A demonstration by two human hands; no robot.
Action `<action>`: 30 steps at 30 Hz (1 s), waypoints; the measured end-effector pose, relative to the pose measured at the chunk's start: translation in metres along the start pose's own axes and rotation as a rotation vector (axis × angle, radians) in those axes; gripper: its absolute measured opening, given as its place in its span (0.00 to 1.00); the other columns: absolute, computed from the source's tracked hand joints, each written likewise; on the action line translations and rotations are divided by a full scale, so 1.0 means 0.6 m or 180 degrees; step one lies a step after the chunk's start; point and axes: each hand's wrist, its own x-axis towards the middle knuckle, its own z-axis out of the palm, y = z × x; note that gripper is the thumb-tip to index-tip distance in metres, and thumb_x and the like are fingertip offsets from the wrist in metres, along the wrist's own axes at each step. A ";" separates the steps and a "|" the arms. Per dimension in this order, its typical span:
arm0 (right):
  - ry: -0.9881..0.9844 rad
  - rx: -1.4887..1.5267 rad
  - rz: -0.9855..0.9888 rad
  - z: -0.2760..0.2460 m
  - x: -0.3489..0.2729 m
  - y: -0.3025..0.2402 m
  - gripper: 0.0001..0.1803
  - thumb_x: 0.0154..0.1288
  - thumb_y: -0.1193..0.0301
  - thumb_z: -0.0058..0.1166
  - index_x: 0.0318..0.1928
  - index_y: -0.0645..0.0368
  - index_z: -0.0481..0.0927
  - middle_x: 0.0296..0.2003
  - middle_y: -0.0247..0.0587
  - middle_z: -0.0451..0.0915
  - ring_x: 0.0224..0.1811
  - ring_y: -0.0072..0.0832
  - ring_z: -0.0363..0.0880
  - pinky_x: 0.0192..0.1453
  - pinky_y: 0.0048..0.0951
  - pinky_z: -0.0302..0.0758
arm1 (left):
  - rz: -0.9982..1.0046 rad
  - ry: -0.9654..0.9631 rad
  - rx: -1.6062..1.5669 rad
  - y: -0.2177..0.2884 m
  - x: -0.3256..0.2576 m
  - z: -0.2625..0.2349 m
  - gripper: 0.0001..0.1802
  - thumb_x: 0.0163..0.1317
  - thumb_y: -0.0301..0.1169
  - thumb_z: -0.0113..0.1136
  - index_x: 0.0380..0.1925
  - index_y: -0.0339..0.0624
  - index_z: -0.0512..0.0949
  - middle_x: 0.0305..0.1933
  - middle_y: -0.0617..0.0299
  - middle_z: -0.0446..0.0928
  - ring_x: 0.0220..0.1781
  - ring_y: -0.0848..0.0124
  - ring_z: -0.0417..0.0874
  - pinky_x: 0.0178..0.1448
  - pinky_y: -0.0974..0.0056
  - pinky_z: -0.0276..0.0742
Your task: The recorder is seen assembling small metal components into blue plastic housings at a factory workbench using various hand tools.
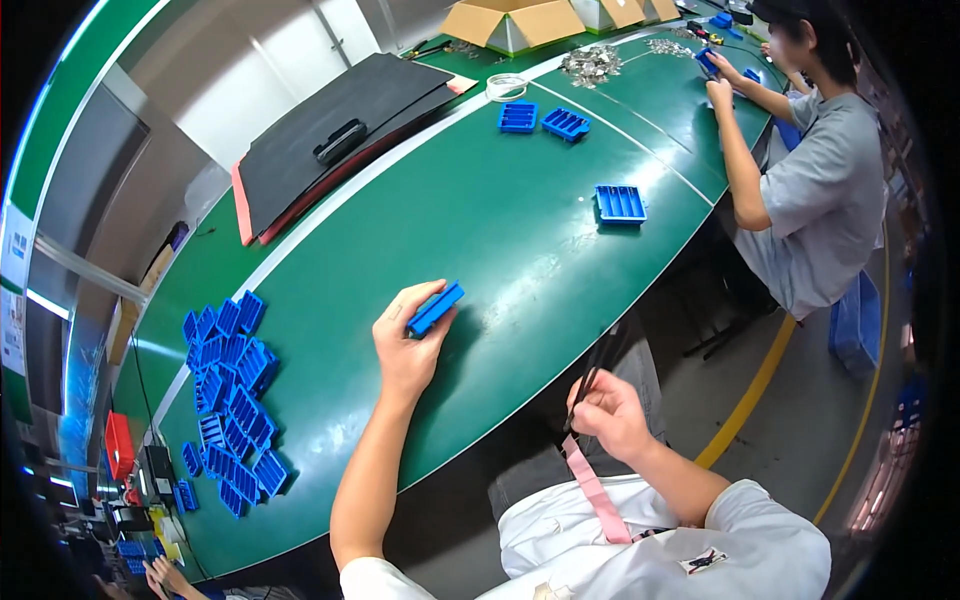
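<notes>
My left hand [408, 345] is closed around a blue plastic battery holder [436, 309], held edge-up above the green table. The holder's slots are turned mostly out of sight. At the table's near edge, my right hand [612, 415] is closed on thin black tweezers [597, 368], whose two prongs point up and away from me. A pink strap [597, 492] hangs over my white shirt just below that hand. Further along the table, to the right, lies a single slotted battery holder [621, 205].
A heap of blue holders [232, 360] covers the table's left side. Two more holders [518, 118] lie far off, near loose metal parts [592, 66] and open cartons [515, 25]. A black mat [345, 120] lies at the back. A co-worker [825, 170] sits at the right.
</notes>
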 end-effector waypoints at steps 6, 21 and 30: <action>-0.0306 -0.0424 -0.0473 0.015 0.076 -0.038 0.04 0.66 0.77 0.45 0.39 0.64 0.71 0.27 0.41 0.77 0.27 0.20 0.74 0.28 0.19 0.71 | 0.1514 0.0336 0.1575 0.020 0.009 -0.006 0.21 0.37 0.14 0.65 0.36 0.41 0.80 0.38 0.57 0.78 0.43 0.58 0.78 0.47 0.60 0.75; 0.0274 -0.4030 -0.1380 0.016 0.182 -0.141 0.33 0.52 0.67 0.65 0.58 0.61 0.68 0.31 0.45 0.79 0.27 0.35 0.78 0.29 0.33 0.73 | -0.1296 0.0275 -0.1127 0.149 -0.053 0.029 0.39 0.50 0.19 0.68 0.62 0.36 0.59 0.49 0.51 0.73 0.44 0.64 0.82 0.51 0.63 0.80; -0.1896 -0.3176 -0.2456 -0.007 0.039 -0.018 0.17 0.39 0.73 0.64 0.37 0.54 0.83 0.45 0.42 0.78 0.47 0.40 0.75 0.48 0.37 0.76 | -0.2849 0.0037 -0.4529 0.197 -0.283 0.044 0.41 0.58 0.30 0.61 0.67 0.40 0.51 0.65 0.46 0.59 0.61 0.56 0.71 0.49 0.54 0.81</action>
